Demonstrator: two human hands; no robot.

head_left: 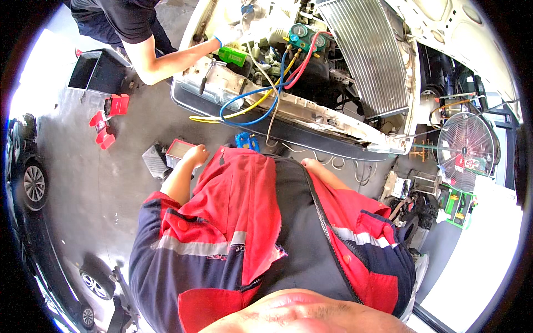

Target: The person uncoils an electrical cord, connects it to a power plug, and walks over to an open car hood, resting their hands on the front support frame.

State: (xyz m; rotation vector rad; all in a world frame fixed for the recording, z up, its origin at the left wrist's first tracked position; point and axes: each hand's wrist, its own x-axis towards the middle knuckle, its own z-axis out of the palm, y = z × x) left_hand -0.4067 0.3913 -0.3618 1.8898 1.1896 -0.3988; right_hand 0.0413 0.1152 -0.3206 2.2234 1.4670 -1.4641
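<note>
Your left hand [199,155] hangs near the red box [177,149] on the floor [127,183], apart from your right hand [309,163]; I can't tell either's grip. Gauges [306,38] sit over the engine bay [327,77], probably so their hoses [306,65] reach.

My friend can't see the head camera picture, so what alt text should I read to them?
A person in a red and navy jacket faces the open engine bay of a white car, left hand and right hand out in front. Over it is a green gauge set with coloured hoses, and another person reaches in from the left.
</note>
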